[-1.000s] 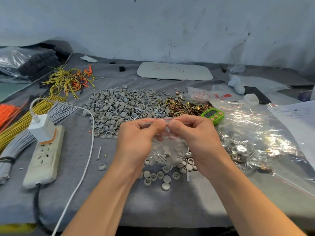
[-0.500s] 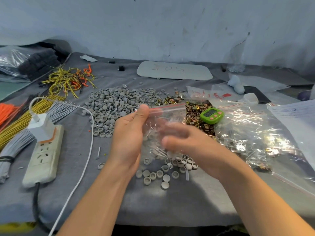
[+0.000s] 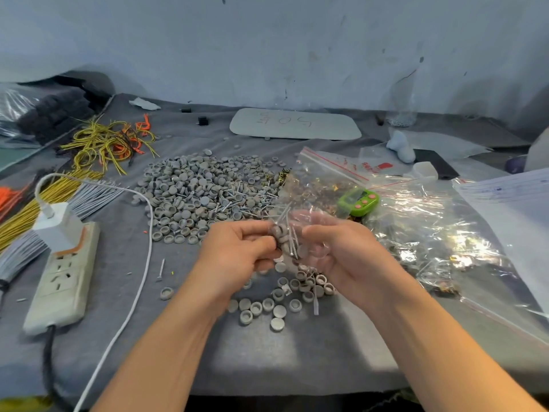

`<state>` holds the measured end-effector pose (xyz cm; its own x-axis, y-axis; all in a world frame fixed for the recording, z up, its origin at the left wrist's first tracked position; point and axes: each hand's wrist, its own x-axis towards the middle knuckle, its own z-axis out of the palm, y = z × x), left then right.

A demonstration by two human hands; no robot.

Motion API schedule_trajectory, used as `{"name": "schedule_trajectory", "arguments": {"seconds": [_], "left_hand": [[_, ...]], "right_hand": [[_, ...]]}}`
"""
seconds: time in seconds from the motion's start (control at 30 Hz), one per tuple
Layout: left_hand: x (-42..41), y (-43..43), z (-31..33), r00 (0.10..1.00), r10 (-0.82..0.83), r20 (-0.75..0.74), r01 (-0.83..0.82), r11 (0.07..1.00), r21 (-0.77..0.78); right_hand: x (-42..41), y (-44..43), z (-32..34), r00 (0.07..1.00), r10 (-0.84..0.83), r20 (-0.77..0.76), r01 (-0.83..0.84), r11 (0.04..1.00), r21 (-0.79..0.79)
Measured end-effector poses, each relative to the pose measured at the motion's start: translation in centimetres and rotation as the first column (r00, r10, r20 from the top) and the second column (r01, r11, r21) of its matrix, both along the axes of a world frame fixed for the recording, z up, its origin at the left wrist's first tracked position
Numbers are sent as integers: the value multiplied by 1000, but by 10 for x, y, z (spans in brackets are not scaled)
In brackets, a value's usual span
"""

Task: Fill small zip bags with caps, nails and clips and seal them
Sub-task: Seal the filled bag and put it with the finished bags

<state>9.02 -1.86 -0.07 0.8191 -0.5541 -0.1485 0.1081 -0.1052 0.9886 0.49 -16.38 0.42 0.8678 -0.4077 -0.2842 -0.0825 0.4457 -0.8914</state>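
**Small bag held between both hands, seal not confirmed**

Head view. A small zip bag is held just above the grey cloth, in front of the person and between the two hands. The left hand is curled round the bag's left side, with the fingers closed onto the plastic. The right hand is curled against the right side and is partly veiled by blurred clear film, so the exact pinch cannot be made out.

The bag is seen as clear, crumpled plastic bunched round its load. Grey caps and several nails are packed inside. No clips can be told apart in it, and the zip strip is not visible.

The step in hand is judged to be the closing of a filled bag, or the settling of its load. For the next move, the top edge must be found, flattened and pressed shut along its length, with the nail points kept away from the film.

Loose caps are scattered beneath the hands. The main cap pile and the clips lie farther back on the cloth.
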Motion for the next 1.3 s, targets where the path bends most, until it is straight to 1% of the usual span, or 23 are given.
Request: {"name": "schedule_trajectory", "arguments": {"seconds": [0.07, 0.13, 0.2, 0.27, 0.33, 0.37, 0.43, 0.47, 0.53, 0.57, 0.6, 0.67, 0.7, 0.73, 0.77, 0.8, 0.9, 0.97, 1.0, 1.03, 1.1, 1.2, 1.3], "left_hand": [[-2, -2, -1, 997, 64, 46, -64, 998, -11], [-3, -4, -2, 977, 196, 89, -192, 980, -48], [-1, -6, -6, 918, 355, 177, -348, 935, -69], [-3, -7, -7, 825, 433, 362, -439, 896, -72], [-13, -8, -6, 761, 348, 547, -373, 925, -70], [-18, -9, -5, 753, 259, 605, -281, 958, -60], [-25, -9, -3, 757, 39, 652, -90, 995, 45], [-25, -7, -2, 773, -91, 627, 20, 993, 118], [-20, -2, 2, 806, -338, 486, 264, 940, 216], [-17, 0, 4, 812, -372, 450, 306, 928, 214], [-12, 3, 5, 839, -307, 450, 254, 951, 176], [2, 6, 4, 919, 29, 393, -57, 997, 58], [8, 8, 3, 929, 195, 314, -215, 976, 32], [12, 9, 2, 932, 291, 215, -305, 952, 35], [15, 9, 1, 948, 304, 98, -309, 950, 52], [17, 9, -1, 967, 254, -21, -252, 966, 65], [13, 7, -3, 967, -57, -249, 63, 998, 15], [7, 5, -1, 927, -275, -255, 264, 961, -76], [6, 3, 0, 919, -322, -229, 306, 946, -103], [5, 2, -1, 928, -311, -203, 293, 949, -112], [3, 0, -3, 974, -171, -148, 161, 984, -81], [-2, -5, -4, 999, -34, 11, 34, 998, -47], [-9, -13, 2, 1000, 13, 24, -10, 990, -137]], "right_hand": [[-1, -3, -2, 996, -79, -37, 79, 997, -8], [-2, -5, -4, 981, -177, -84, 178, 984, 2], [-4, -4, -7, 958, -250, -138, 253, 968, 1], [-4, 1, -7, 972, -198, -128, 205, 978, 43], [-3, 9, -5, 995, -71, -66, 79, 988, 131], [-2, 11, -4, 999, -25, -37, 31, 986, 163], [-1, 13, -3, 1000, 6, -21, -2, 982, 190], [0, 12, -2, 999, -2, -53, 11, 984, 176], [0, 10, -4, 987, -35, -155, 56, 990, 131], [0, 8, -7, 980, -58, -192, 81, 990, 115], [-1, 7, -8, 976, -73, -207, 94, 991, 94], [-3, 3, -12, 981, -86, -175, 95, 995, 42], [-5, 0, -13, 986, -86, -144, 92, 995, 34], [-6, -3, -12, 991, -79, -106, 84, 995, 46], [-7, -6, -10, 995, -71, -68, 76, 994, 77], [-9, -8, -8, 997, -63, -34, 66, 991, 114], [-11, -13, -5, 999, -35, 38, 27, 978, 207], [-11, -14, -3, 996, -31, 79, 10, 969, 248], [-11, -15, -1, 995, -32, 99, 4, 963, 271], [-13, -16, 1, 993, -29, 113, -5, 957, 289], [-17, -19, 3, 994, 4, 108, -30, 970, 240], [-25, -25, 2, 998, 56, 39, -57, 998, 9], [-31, -25, 1, 999, 47, -2, -46, 981, -186]]}}
